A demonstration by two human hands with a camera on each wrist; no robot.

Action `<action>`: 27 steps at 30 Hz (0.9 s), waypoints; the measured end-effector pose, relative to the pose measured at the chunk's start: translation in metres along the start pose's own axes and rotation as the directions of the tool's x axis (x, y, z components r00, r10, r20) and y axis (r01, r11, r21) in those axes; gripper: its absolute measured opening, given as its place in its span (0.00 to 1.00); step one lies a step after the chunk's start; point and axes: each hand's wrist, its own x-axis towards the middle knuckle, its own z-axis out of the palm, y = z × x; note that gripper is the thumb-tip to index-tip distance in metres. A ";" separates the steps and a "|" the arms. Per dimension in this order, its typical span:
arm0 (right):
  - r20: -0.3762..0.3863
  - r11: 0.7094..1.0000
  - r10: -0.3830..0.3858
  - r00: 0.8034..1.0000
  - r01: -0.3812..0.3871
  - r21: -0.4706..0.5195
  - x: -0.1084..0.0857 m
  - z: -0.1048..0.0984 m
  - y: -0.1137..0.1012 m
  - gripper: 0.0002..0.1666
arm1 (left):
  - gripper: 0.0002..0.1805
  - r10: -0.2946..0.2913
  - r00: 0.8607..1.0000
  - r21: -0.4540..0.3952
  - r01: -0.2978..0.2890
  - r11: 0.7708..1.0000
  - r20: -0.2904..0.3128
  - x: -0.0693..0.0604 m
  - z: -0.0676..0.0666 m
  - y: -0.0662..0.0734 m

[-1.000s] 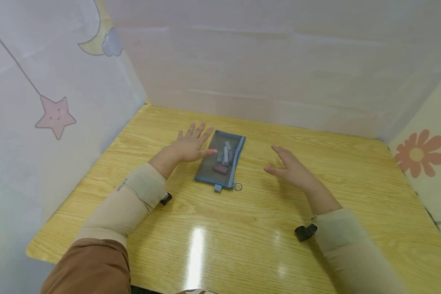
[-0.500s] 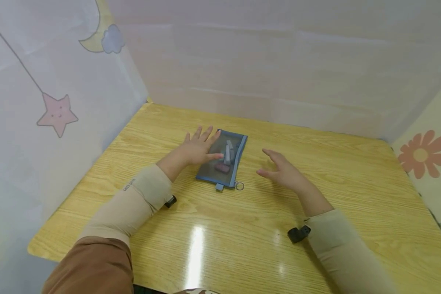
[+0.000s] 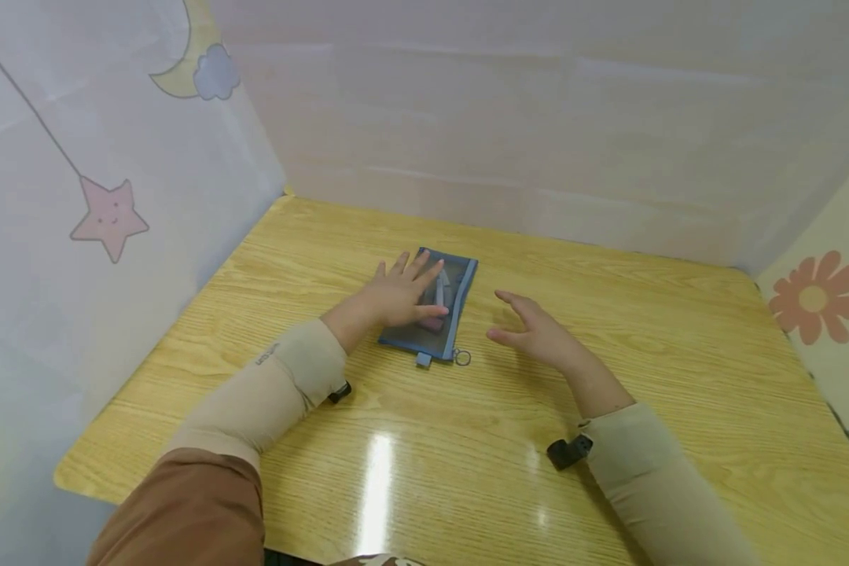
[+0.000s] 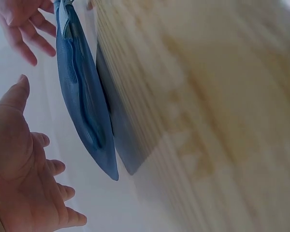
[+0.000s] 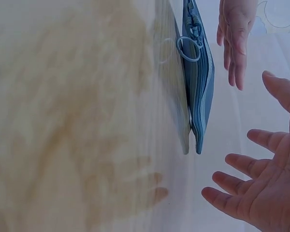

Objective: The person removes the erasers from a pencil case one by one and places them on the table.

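Observation:
A flat mesh pouch point(image 3: 413, 336) with blue edges lies on the wooden table, pale sticks and a pinkish piece visible inside it. My left hand point(image 3: 396, 301) hovers over its left part with fingers spread; the left wrist view shows a gap between this hand point(image 4: 26, 174) and the pouch point(image 4: 82, 96). To the right of the pouch, my right hand point(image 3: 538, 334) is held in the air, fingers extended and thumb apart, touching nothing. A ring point(image 3: 462, 358) hangs from the zip end at the near right corner, also visible as a ring point(image 5: 189, 49) in the right wrist view.
The wooden table point(image 3: 608, 299) is bordered by pale printed sheets at the back and sides. A pink star point(image 3: 110, 220) is on the left sheet and an orange flower point(image 3: 814, 299) on the right one. Black wrist cameras sit at both cuffs.
My left hand has moved right, from the pouch's left edge to above it. My right hand has come a little left, closer to the pouch. The pouch shows only a slight shift with the view.

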 end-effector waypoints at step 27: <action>0.023 0.999 0.021 1.000 -0.022 0.042 -0.002 0.003 -0.005 0.51 | 0.52 0.027 0.994 0.101 -0.038 0.994 0.106 0.010 0.016 0.016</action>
